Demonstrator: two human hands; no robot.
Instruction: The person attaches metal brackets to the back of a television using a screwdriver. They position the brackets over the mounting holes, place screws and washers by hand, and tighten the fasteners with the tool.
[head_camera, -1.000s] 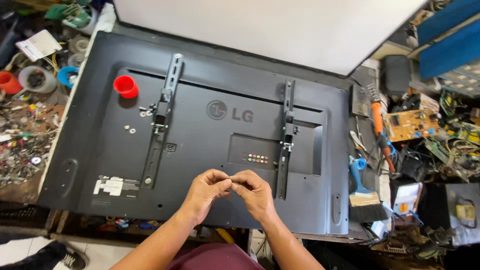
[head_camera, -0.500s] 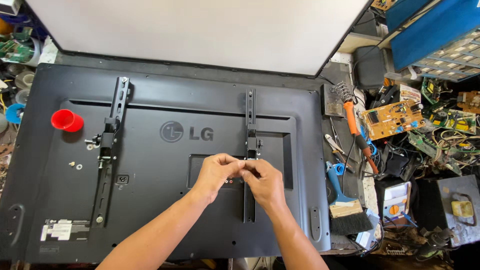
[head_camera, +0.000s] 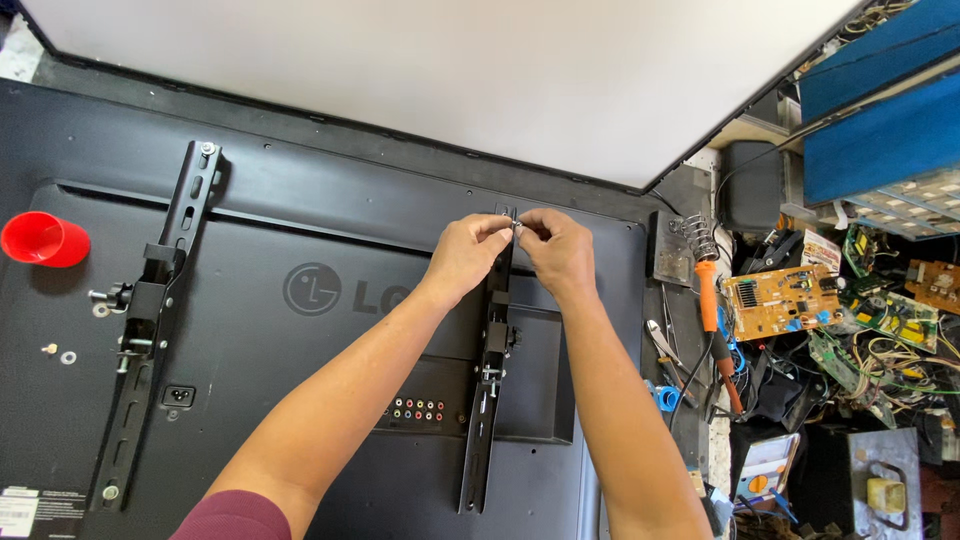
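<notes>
Left hand (head_camera: 468, 250): my fingertips pinched together on a small screw (head_camera: 517, 229).
Right hand (head_camera: 556, 247): fingertips pinched on the same screw.
Screw: sat at top of right bracket (head_camera: 487, 380), on the television back (head_camera: 300, 200).

Bare forearms; a maroon sleeve (head_camera: 235, 515) at the left shoulder.
</notes>
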